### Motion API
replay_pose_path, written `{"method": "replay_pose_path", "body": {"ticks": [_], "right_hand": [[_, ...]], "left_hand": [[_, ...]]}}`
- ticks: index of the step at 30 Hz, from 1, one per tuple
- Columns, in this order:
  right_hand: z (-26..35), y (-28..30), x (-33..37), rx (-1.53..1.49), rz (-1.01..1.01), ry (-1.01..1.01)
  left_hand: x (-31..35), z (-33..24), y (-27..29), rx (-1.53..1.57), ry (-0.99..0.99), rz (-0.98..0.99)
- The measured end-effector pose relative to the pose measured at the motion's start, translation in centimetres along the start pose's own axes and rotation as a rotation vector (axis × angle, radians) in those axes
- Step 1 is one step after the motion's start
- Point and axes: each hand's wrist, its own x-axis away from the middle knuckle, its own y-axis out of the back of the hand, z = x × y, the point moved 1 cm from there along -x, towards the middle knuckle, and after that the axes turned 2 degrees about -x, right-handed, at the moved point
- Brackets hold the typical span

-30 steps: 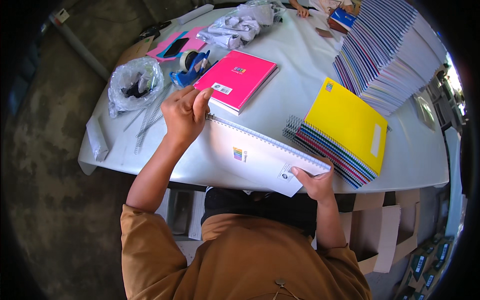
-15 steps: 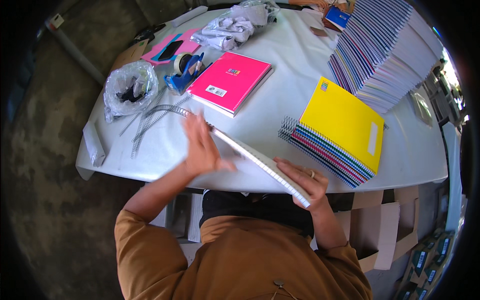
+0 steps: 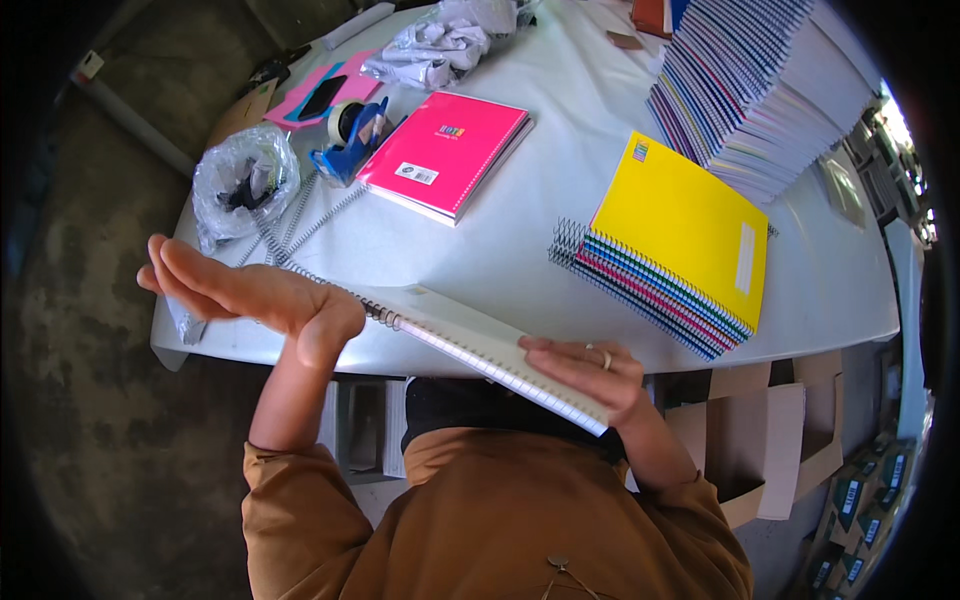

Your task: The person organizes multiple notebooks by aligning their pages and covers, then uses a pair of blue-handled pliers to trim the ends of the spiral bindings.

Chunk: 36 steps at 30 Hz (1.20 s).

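Left hand [image 3: 268,300]: open, fingers extended, over the coil [image 3: 381,314]. Right hand [image 3: 597,375]: gripping the notebook [image 3: 480,325], held at the table's [image 3: 570,95] near edge. Step appears to be coil winding; next move seems to call for a steady notebook and rolling palm.

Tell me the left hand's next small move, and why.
Probably roll the wire coil a little along the white notebook's edge with the left hand: that hand is open at the coil, dark loops show plainly only at the notebook's left end, and the right hand holds its other end.
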Motion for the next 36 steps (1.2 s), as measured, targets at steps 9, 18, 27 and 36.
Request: {"method": "replay_pose_path", "body": {"ticks": [9,18,27,36], "right_hand": [[0.0,0.3,0.3,-0.011,0.018,0.009],[0.1,0.2,-0.6,0.023,-0.04,0.042],[-1.4,0.5,-0.7,-0.135,-0.067,-0.225],[-1.4,-0.7,-1.2,-0.419,-0.197,-0.537]], "left_hand": [[-7.3,-4.3,-5.9,-1.28,-0.196,-0.903],[-7.7,-3.9,-6.2,-1.283,-0.561,-1.032],[-12.2,-13.3,-0.6,-1.009,0.103,-0.824],[-13.4,-11.1,0.1,-1.216,-0.134,-0.988]]}}
